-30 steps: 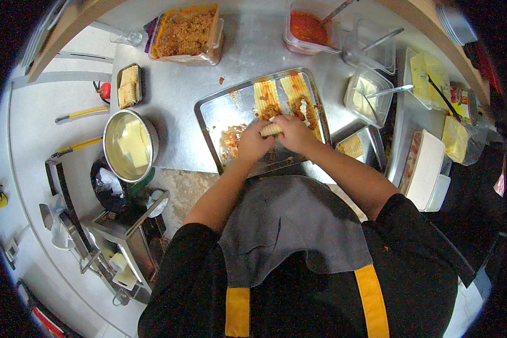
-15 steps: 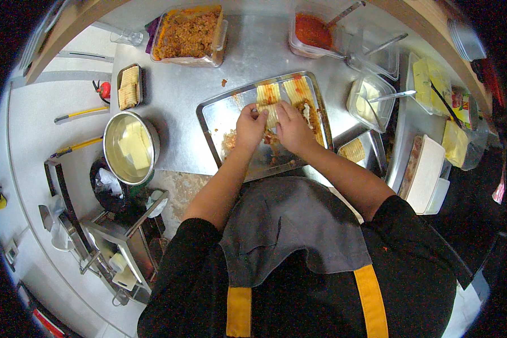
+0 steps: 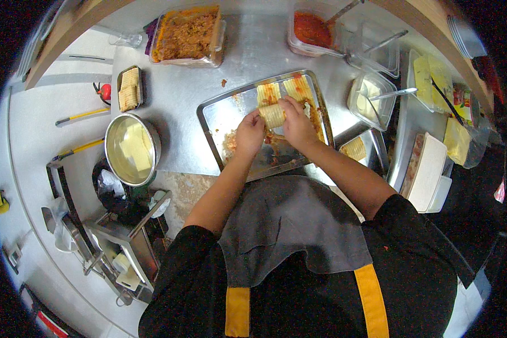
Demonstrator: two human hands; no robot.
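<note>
Between my two hands is a ridged, pale yellow pasta roll (image 3: 272,115), held just above a metal tray (image 3: 222,112). My left hand (image 3: 250,133) pinches its left end, and my right hand (image 3: 299,125) closes around its right end. Beyond the roll, flat ridged pasta sheets (image 3: 268,94) with red sauce lie on the tray. Along the tray's right side is a strip of brown minced filling (image 3: 316,119) with some white cream. Scattered filling bits and sauce smears mark the tray near my left hand.
A tub of minced filling (image 3: 186,34) and a tub of red sauce (image 3: 311,31) stand at the back. A white cream tub (image 3: 368,96) is to the right. Leftward are a steel bowl (image 3: 110,147) with pasta sheets and a small tin of pasta rolls (image 3: 129,87).
The pasta sheet between my hands now shows as a fuller, rounder roll. My right hand has shifted slightly right and away from the left one.
</note>
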